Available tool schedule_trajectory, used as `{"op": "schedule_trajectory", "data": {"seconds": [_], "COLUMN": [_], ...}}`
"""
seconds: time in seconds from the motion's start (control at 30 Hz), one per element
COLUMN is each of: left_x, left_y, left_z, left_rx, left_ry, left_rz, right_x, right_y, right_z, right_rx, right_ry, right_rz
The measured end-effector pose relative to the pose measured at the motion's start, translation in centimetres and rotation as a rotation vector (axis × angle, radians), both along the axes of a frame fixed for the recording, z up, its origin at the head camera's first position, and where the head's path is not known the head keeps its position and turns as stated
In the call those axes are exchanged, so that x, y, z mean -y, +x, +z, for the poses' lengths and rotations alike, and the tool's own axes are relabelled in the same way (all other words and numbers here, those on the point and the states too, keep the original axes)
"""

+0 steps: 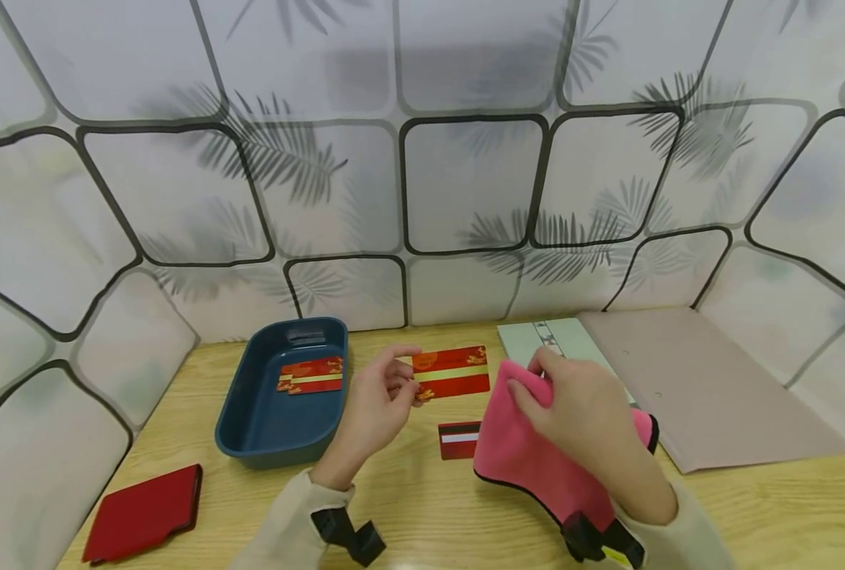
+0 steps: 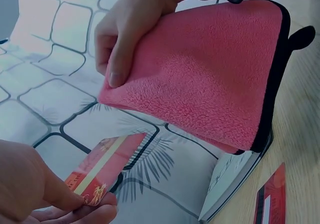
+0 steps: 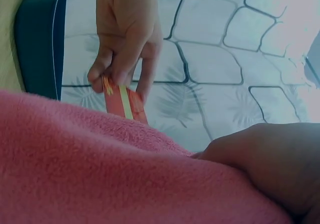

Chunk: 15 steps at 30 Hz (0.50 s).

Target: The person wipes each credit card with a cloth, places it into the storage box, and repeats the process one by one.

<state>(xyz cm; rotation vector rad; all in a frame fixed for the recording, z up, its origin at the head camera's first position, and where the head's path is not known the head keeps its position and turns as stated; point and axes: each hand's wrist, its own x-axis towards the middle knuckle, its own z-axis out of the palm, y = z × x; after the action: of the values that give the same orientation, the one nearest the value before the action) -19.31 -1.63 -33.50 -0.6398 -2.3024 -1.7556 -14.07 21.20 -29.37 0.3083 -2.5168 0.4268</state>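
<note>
My left hand (image 1: pixel 381 396) pinches a red card with a gold stripe (image 1: pixel 458 372) by its left end, thumb against fingers, above the table. To its right, my right hand (image 1: pixel 582 404) grips a folded pink cloth with black edging (image 1: pixel 522 459), which hangs down from the fingers. In the left wrist view the cloth (image 2: pixel 200 79) is beside the held card (image 2: pixel 107 164), apart from it. The right wrist view shows the cloth (image 3: pixel 90 159) covering part of the card (image 3: pixel 120 101). Another red card with a dark and a white stripe (image 1: pixel 458 440) lies on the table, partly behind the cloth.
A dark blue tray (image 1: pixel 233 412) at the left holds a few red and gold cards (image 1: pixel 315 376). A red wallet-like case (image 1: pixel 144 514) lies at the front left. At the back right are a pale green booklet (image 1: pixel 586 336) and a large greyish-pink folder (image 1: pixel 714 388). Patterned fabric walls (image 1: pixel 472 186) surround the table.
</note>
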Motion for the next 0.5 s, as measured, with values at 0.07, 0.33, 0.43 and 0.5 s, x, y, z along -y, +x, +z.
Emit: {"op": "schedule_trajectory", "data": {"seconds": [0.07, 0.33, 0.43, 0.5], "left_x": [-0.1, -0.8, -1.0, -1.2], "left_y": [0.0, 0.4, 0.7, 0.9], "left_z": [0.0, -0.3, -0.3, -0.4], "left_rx": [0.013, 0.02, 0.002, -0.003], "left_ry": [-0.004, -0.052, -0.069, -0.077], "left_rz": [-0.003, -0.073, -0.113, -0.136], "right_x": [0.4, 1.8, 2.2, 2.4], "right_y": [0.4, 0.9, 0.8, 0.7], "right_z": [0.0, -0.5, -0.9, -1.2], "right_rx": [0.016, 0.068, 0.06, 0.038], "right_ry": [0.0, -0.033, -0.054, -0.06], "right_rz": [0.026, 0.187, 0.271, 0.302]}}
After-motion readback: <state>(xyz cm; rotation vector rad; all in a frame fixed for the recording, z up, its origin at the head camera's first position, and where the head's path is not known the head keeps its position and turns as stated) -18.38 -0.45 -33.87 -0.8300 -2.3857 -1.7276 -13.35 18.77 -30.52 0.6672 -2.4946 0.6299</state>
